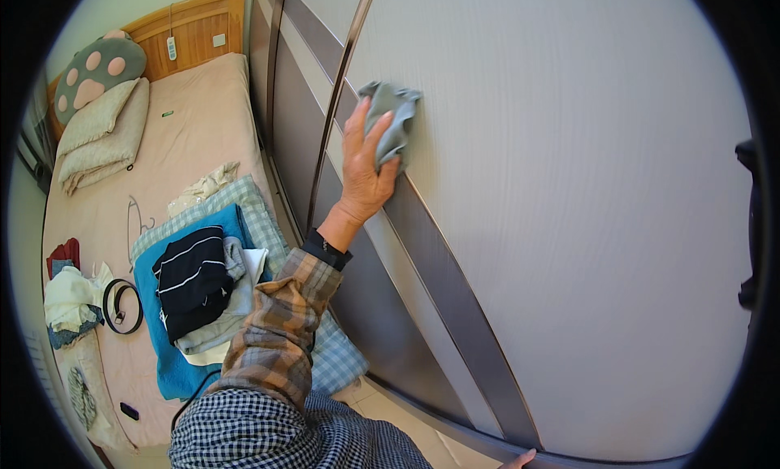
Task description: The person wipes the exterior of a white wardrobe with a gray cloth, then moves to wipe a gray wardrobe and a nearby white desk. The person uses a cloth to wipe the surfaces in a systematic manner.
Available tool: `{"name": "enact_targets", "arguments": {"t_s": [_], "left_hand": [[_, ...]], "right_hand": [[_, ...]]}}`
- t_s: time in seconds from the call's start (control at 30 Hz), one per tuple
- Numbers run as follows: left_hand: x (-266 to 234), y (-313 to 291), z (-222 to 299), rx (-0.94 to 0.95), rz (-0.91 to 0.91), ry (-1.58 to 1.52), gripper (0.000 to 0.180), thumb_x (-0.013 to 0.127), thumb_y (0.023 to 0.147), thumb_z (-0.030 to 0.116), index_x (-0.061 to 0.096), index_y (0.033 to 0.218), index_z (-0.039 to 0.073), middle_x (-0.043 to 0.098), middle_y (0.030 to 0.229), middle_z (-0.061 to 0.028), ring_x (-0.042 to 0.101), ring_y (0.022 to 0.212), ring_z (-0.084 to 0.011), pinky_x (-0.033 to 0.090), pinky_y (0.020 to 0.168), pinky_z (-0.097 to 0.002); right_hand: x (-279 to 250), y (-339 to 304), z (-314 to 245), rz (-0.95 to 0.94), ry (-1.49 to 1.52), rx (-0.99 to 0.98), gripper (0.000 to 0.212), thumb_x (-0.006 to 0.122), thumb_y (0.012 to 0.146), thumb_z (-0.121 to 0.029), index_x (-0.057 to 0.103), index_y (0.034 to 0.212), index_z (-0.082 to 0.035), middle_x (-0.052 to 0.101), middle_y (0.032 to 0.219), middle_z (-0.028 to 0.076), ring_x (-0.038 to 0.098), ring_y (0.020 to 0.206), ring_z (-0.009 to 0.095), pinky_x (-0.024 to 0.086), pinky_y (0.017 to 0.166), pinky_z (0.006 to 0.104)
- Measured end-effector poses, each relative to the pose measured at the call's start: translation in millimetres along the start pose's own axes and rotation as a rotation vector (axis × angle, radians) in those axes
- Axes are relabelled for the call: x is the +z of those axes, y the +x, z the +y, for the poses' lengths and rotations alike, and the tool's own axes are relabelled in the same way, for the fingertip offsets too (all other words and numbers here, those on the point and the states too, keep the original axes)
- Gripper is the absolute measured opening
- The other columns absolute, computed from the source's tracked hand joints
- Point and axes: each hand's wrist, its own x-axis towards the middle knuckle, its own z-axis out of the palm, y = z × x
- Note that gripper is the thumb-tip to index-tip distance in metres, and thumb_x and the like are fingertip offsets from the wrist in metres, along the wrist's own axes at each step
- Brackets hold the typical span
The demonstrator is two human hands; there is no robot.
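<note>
My left hand (367, 164) is raised against the sliding wardrobe door (569, 185), its fingers pressing a crumpled grey-green cloth (398, 136) to the panel. The cloth lies beside the vertical metal trim, across the top of a dark slanted stripe (455, 266). A plaid sleeve and a black wristband cover that arm. Of my right hand (520, 459) only a bit of finger shows at the lower edge, by the bottom rail of the wardrobe. The rest of it is out of the picture.
To the left stands a bed (191, 103) with a wooden headboard. On it are folded clothes (195, 282), a checked pad (333, 355), a hanger (138, 229), a coiled belt (123, 306), a folded quilt (106, 136) and a paw-print cushion (101, 67). Tiled floor shows below.
</note>
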Motion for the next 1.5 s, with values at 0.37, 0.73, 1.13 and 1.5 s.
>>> {"name": "enact_targets", "arguments": {"t_s": [0.37, 0.73, 1.13, 1.5], "left_hand": [[-10, -88, -65, -0.948, 0.034, -0.331, 0.06, 0.043, 0.109, 0.041, 0.035, 0.154, 0.003, 0.051, 0.146, -0.0123, 0.047, 0.135, -0.0237, 0.035, 0.113, -0.0344], [5, -116, -113, -0.969, 0.098, -0.144, 0.064, 0.044, 0.107, 0.043, 0.034, 0.154, 0.0, 0.035, 0.158, -0.0208, 0.036, 0.145, -0.036, 0.031, 0.118, -0.0412], [6, -150, -109, -1.023, -0.032, -0.187, 0.066, 0.04, 0.108, 0.044, 0.035, 0.152, -0.004, 0.033, 0.159, -0.021, 0.033, 0.146, -0.0383, 0.027, 0.12, -0.0421], [-5, -247, 168, -0.693, -0.179, -0.207, 0.063, 0.05, 0.104, 0.014, 0.021, 0.158, -0.002, 0.013, 0.164, -0.03, 0.015, 0.153, -0.0455, 0.017, 0.124, -0.0467]], "right_hand": [[-13, -9, 20, -0.061, -0.113, 0.058, 0.122, 0.084, 0.079, -0.012, -0.009, 0.156, 0.011, 0.022, 0.153, 0.04, 0.041, 0.134, 0.047, 0.039, 0.112, 0.0532], [-9, -10, 20, 0.008, -0.079, 0.055, 0.121, 0.084, 0.082, -0.021, -0.006, 0.156, 0.011, 0.021, 0.154, 0.04, 0.04, 0.135, 0.046, 0.039, 0.112, 0.0528], [-5, -6, 24, 0.019, -0.048, -0.076, 0.118, 0.079, 0.087, -0.046, 0.003, 0.159, 0.006, 0.018, 0.157, 0.038, 0.032, 0.14, 0.045, 0.034, 0.113, 0.0558], [5, -3, 10, 0.006, 0.13, 0.09, 0.108, 0.077, 0.089, -0.034, 0.004, 0.157, 0.006, 0.026, 0.152, 0.031, 0.042, 0.136, 0.041, 0.043, 0.11, 0.0529]]}}
